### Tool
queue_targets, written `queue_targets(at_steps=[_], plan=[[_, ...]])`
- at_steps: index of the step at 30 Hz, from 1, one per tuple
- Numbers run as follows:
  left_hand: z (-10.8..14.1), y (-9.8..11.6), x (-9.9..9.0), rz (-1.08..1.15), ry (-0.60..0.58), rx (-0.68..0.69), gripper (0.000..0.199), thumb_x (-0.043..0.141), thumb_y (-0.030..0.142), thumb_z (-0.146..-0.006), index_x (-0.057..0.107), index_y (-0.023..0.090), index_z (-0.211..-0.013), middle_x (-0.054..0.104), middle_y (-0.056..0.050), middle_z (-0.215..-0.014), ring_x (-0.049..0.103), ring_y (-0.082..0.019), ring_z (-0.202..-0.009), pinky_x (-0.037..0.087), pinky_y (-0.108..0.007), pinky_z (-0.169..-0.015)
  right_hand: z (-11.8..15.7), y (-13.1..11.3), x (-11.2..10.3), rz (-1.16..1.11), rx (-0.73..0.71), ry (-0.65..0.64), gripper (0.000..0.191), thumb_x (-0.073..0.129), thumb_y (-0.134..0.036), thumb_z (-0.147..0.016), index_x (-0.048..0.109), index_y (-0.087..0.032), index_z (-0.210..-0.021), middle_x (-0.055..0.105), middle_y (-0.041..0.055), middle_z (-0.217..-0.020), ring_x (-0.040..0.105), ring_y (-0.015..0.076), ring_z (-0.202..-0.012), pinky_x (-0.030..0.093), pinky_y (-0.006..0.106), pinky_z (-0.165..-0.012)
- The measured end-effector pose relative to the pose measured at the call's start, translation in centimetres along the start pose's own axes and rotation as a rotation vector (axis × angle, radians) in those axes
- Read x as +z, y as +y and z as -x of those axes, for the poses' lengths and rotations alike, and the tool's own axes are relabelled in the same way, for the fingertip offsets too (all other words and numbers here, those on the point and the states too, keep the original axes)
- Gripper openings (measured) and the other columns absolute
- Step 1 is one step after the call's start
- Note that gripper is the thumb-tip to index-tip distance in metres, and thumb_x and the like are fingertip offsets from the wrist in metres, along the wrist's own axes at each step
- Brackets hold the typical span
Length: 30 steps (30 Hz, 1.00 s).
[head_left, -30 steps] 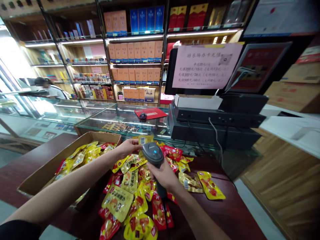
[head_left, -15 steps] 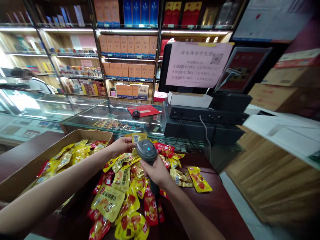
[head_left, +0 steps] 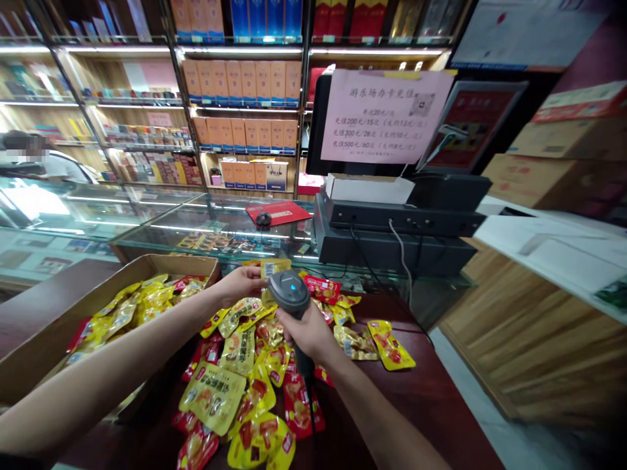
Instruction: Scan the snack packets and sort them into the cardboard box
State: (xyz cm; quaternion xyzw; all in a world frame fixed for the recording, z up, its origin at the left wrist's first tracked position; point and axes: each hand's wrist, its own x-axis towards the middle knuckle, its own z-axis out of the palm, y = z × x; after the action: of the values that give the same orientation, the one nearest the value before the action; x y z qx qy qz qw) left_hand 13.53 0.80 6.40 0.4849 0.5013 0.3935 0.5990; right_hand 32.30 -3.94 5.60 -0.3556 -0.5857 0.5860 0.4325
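My left hand (head_left: 243,284) pinches a yellow snack packet (head_left: 275,266) whose barcode shows at its left end. Just right of it, my right hand (head_left: 309,330) is wrapped round a dark grey barcode scanner (head_left: 289,292) with a blue light on top; its head covers part of that packet. Yellow, gold and red packets (head_left: 213,398) lie in a loose pile below both hands. A yellow packet (head_left: 390,344) lies at the right of the pile. More packets fill an open cardboard box (head_left: 211,266) on the left, partly hidden by my left forearm.
A glass counter (head_left: 225,209) bears a red mat (head_left: 279,213) with a black mouse. A monitor with a pink notice (head_left: 382,117) stands on black equipment (head_left: 396,245) at the back right. Shelves of boxes line the wall. A person (head_left: 63,164) is at far left.
The view has shifted slightly. Both hands keep nearly the same pose, with the scanner still by the packet in my left hand.
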Motion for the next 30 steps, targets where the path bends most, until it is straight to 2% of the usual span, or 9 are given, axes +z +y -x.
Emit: queue_targets(at_steps=[9,14,18,20,22,24,25,30], plan=[[0.1,0.1,0.1,0.003,0.005,-0.002,0.036,0.080,0.029,-0.058,0.072,0.013,-0.090,0.071,-0.007,-0.080,0.064,-0.016,-0.071,0.049,-0.028,-0.069,0.1,-0.3,0.1,-0.008,0.002,0.011,0.021,0.068,-0.035,-0.065,0.066,-0.022,-0.082,0.057,-0.0016,-0.048,0.057,0.0172,-0.056,0.045,0.027,-0.052],[0.1,-0.2,-0.1,-0.041,-0.048,0.040,0.028,0.074,0.023,-0.063,0.071,0.012,-0.089,0.071,-0.008,-0.083,0.064,-0.017,-0.073,0.049,-0.028,-0.071,0.1,0.3,0.0,0.044,0.010,0.004,0.015,0.065,-0.034,-0.068,0.061,-0.021,-0.073,0.050,-0.0045,-0.043,0.046,0.0121,-0.043,0.040,0.025,-0.046],[0.2,0.0,-0.1,-0.004,-0.011,0.018,0.032,0.078,0.028,-0.060,0.071,0.012,-0.087,0.071,-0.007,-0.080,0.063,-0.016,-0.070,0.049,-0.028,-0.069,0.0,1.0,-0.2,0.080,0.050,-0.018,0.017,0.062,-0.036,-0.073,0.057,-0.021,-0.067,0.048,-0.0045,-0.041,0.041,0.0109,-0.038,0.037,0.026,-0.043],[0.3,0.2,0.1,0.017,0.011,0.002,0.034,0.080,0.030,-0.059,0.071,0.012,-0.086,0.070,-0.007,-0.078,0.063,-0.015,-0.068,0.049,-0.027,-0.068,-0.2,1.0,-0.2,0.073,0.020,0.002,0.015,0.064,-0.035,-0.071,0.061,-0.020,-0.071,0.057,-0.0014,-0.050,0.049,0.0136,-0.045,0.043,0.028,-0.050],[0.6,0.4,0.2,0.029,0.015,-0.010,0.035,0.080,0.031,-0.058,0.071,0.013,-0.087,0.070,-0.006,-0.078,0.063,-0.015,-0.067,0.049,-0.027,-0.066,-0.4,0.8,-0.2,0.052,-0.070,0.058,0.018,0.067,-0.031,-0.068,0.065,-0.019,-0.081,0.068,0.0032,-0.073,0.060,0.0180,-0.067,0.048,0.031,-0.069],[0.9,0.4,0.1,0.040,0.016,-0.031,0.034,0.080,0.030,-0.059,0.071,0.014,-0.088,0.070,-0.005,-0.079,0.063,-0.014,-0.066,0.049,-0.025,-0.064,-0.5,0.7,-0.3,0.031,-0.129,0.110,0.027,0.069,-0.028,-0.065,0.065,-0.019,-0.091,0.069,0.0052,-0.096,0.061,0.0207,-0.089,0.045,0.034,-0.087],[1.1,0.3,0.0,0.049,0.015,-0.045,0.034,0.080,0.029,-0.060,0.071,0.014,-0.089,0.070,-0.005,-0.079,0.063,-0.013,-0.066,0.048,-0.024,-0.063,-0.5,0.7,-0.3,0.021,-0.122,0.118,0.029,0.069,-0.027,-0.065,0.065,-0.019,-0.093,0.068,0.0054,-0.100,0.060,0.0212,-0.094,0.043,0.034,-0.090],[3.1,-0.3,-1.3,0.175,-0.001,-0.154,0.035,0.079,0.021,-0.062,0.067,0.016,-0.094,0.071,-0.006,-0.088,0.065,-0.013,-0.068,0.050,-0.022,-0.060,-0.2,0.6,0.2,-0.123,0.037,0.076,0.025,0.071,-0.029,-0.064,0.066,-0.018,-0.086,0.069,0.0029,-0.086,0.060,0.0194,-0.085,0.044,0.032,-0.084]])
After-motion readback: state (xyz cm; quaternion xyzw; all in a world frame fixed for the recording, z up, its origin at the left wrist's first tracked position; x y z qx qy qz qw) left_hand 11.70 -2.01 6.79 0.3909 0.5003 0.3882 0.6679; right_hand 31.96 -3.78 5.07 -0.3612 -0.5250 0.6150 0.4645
